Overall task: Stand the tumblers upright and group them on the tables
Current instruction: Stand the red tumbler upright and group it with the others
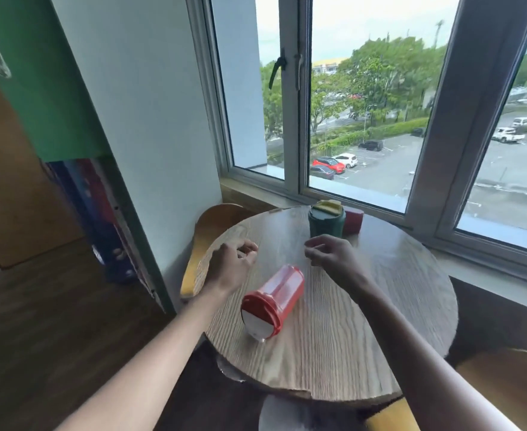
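Note:
A red tumbler (276, 298) with a red and white lid lies on its side in the middle of the round wooden table (380, 306), lid end toward me. A dark green tumbler (326, 219) with a yellow-topped lid stands upright at the table's far edge. Behind it lies a dark red tumbler (354, 219), partly hidden. My left hand (232, 264) hovers over the table's left side, fingers loosely curled, holding nothing. My right hand (333, 256) hovers just in front of the green tumbler, fingers loosely bent and empty. Both hands are beyond the red tumbler and apart from it.
A wooden chair (206, 241) stands at the table's left, another chair seat (511, 384) at the lower right. A window sill (489, 269) and large window run behind the table. A white wall corner and a bookshelf (100, 213) are at the left.

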Tool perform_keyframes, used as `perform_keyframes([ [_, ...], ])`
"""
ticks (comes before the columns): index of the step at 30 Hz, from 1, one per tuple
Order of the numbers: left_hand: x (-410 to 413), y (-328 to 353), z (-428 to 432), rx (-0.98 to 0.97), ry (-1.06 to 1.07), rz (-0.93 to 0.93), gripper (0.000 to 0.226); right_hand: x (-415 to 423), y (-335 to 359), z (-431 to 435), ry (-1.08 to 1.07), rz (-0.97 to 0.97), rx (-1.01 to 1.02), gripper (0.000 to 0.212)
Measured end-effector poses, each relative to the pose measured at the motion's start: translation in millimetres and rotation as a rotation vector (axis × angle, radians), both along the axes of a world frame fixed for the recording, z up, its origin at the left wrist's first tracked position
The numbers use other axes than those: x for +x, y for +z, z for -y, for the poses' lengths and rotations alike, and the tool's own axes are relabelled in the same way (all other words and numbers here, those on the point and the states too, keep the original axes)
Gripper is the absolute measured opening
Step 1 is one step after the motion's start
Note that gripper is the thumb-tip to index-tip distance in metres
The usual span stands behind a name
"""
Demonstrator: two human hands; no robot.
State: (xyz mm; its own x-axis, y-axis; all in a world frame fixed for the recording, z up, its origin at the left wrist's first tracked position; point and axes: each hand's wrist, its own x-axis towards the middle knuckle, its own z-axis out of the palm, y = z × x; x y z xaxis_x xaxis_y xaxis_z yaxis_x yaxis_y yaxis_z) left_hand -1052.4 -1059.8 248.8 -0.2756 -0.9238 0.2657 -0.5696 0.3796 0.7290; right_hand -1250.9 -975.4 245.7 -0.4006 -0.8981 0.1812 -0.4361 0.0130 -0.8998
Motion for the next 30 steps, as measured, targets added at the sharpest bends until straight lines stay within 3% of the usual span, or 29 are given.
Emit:
perform_keyframes([
  [5,-26,-15,66,0.059,-0.328,0.073,0.016,0,-6,37,-0.194,0.009,-0.019,0.011],
  [12,-54,-26,113,-0.025,-0.94,0.228,0.026,19,-14,43,-0.442,-0.056,-0.014,0.019],
  [19,-47,-25,126,-0.094,-1.472,0.442,0.076,20,-16,59,-0.741,-0.165,-0.039,0.021],
  [25,-37,-43,129,-0.642,-1.585,0.579,0.099,0,-3,83,-0.666,-0.222,0.155,0.034],
  [30,-36,-66,128,-0.857,-1.564,0.331,0.079,-6,-7,86,-0.671,-0.245,0.151,0.028],
])
